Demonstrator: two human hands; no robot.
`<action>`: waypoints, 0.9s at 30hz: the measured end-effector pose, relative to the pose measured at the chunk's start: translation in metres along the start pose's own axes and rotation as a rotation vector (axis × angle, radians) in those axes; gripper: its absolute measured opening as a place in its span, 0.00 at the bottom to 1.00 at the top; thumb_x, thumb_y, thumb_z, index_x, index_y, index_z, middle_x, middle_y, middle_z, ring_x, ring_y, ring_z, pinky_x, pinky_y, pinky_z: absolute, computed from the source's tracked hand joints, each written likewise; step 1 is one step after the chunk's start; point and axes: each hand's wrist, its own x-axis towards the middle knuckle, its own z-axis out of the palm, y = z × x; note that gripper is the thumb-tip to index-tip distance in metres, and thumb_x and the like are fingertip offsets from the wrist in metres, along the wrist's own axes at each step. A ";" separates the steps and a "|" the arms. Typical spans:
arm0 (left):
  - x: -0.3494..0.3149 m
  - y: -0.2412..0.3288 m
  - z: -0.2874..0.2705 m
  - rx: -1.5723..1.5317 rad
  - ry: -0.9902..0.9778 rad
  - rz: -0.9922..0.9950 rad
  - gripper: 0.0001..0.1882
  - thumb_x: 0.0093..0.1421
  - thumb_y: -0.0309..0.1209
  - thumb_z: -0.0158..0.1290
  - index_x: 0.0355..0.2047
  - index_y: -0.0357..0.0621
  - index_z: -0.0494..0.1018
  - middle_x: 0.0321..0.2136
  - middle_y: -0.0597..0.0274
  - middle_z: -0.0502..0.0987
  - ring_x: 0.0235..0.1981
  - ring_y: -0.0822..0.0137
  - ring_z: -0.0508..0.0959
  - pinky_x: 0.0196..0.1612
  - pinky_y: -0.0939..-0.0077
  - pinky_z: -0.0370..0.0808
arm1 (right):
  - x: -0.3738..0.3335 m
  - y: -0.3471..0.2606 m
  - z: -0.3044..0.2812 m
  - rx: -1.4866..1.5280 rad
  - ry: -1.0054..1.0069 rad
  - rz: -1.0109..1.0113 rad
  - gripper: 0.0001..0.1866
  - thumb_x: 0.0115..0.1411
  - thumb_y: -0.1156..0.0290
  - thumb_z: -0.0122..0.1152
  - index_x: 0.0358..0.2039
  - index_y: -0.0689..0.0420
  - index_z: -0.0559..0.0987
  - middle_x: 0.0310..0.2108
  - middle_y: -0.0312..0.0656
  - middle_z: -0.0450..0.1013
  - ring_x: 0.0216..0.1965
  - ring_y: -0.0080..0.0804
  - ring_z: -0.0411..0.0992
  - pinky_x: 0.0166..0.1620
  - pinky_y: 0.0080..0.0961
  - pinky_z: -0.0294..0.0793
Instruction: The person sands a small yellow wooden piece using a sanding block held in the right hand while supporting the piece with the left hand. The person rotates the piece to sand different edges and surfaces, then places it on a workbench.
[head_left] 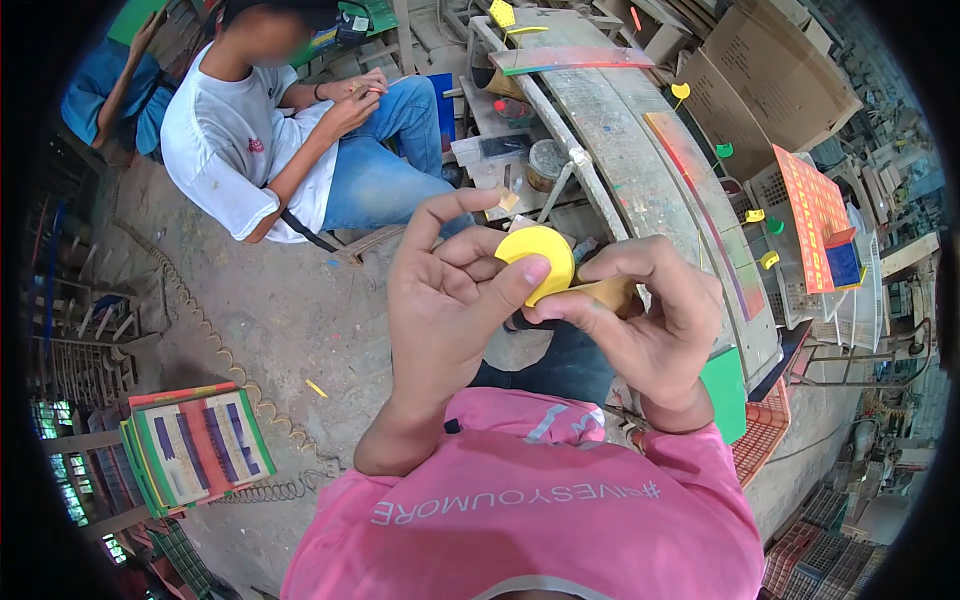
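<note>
In front of my chest, my left hand (450,285) pinches a rounded, flat yellow piece (540,258) between thumb and fingers, its index finger raised. My right hand (655,325) grips a folded yellowish-tan strip (608,292), which looks like sandpaper, and its thumb tip meets the lower right edge of the yellow piece. Fingers partly cover both things, so the full outline of the yellow piece is hidden. A small tan scrap (508,200) shows by the left index fingertip; I cannot tell whether that finger touches it.
A long worn bench (640,150) stands ahead to the right, bearing painted strips and small yellow and green pieces on sticks. A co-worker in a white shirt (225,150) sits at the far left. Stacked coloured boards (200,445) stand left, a cardboard box (765,70) far right.
</note>
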 end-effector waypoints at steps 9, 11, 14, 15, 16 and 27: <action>0.001 0.005 0.002 0.096 -0.026 0.077 0.32 0.52 0.15 0.58 0.54 0.36 0.55 0.34 0.48 0.79 0.34 0.68 0.80 0.34 0.82 0.78 | 0.008 0.013 -0.007 0.230 -0.104 0.149 0.14 0.44 0.72 0.74 0.26 0.61 0.76 0.21 0.37 0.75 0.23 0.21 0.75 0.25 0.17 0.70; 0.001 0.008 0.000 0.152 -0.049 0.090 0.33 0.52 0.16 0.59 0.55 0.36 0.55 0.34 0.49 0.78 0.35 0.68 0.80 0.34 0.82 0.78 | 0.011 0.014 -0.010 0.253 -0.125 0.188 0.13 0.45 0.74 0.73 0.26 0.61 0.76 0.21 0.36 0.75 0.23 0.19 0.75 0.25 0.16 0.70; -0.001 0.008 -0.002 0.191 -0.081 0.104 0.35 0.51 0.16 0.59 0.56 0.37 0.54 0.35 0.50 0.78 0.36 0.68 0.80 0.35 0.83 0.77 | 0.017 0.013 -0.016 0.273 -0.137 0.242 0.12 0.46 0.75 0.72 0.25 0.61 0.75 0.22 0.36 0.76 0.23 0.17 0.74 0.26 0.14 0.69; -0.001 0.007 -0.002 0.196 -0.092 0.108 0.35 0.51 0.16 0.59 0.56 0.36 0.54 0.35 0.51 0.78 0.36 0.69 0.80 0.35 0.83 0.77 | 0.019 0.014 -0.018 0.286 -0.143 0.258 0.11 0.46 0.76 0.72 0.25 0.61 0.75 0.22 0.36 0.76 0.24 0.17 0.74 0.26 0.14 0.69; -0.001 0.008 -0.002 0.203 -0.108 0.086 0.35 0.51 0.16 0.59 0.57 0.36 0.54 0.35 0.51 0.78 0.36 0.69 0.80 0.35 0.83 0.77 | 0.021 0.015 -0.019 0.298 -0.147 0.277 0.11 0.46 0.76 0.72 0.26 0.61 0.75 0.23 0.36 0.76 0.25 0.16 0.74 0.27 0.13 0.69; 0.003 0.007 -0.008 0.078 -0.165 -0.104 0.34 0.54 0.16 0.57 0.58 0.36 0.54 0.37 0.54 0.78 0.38 0.71 0.79 0.35 0.85 0.76 | 0.022 0.025 -0.020 0.462 -0.084 0.358 0.13 0.46 0.77 0.72 0.28 0.61 0.74 0.25 0.37 0.76 0.28 0.16 0.73 0.30 0.13 0.70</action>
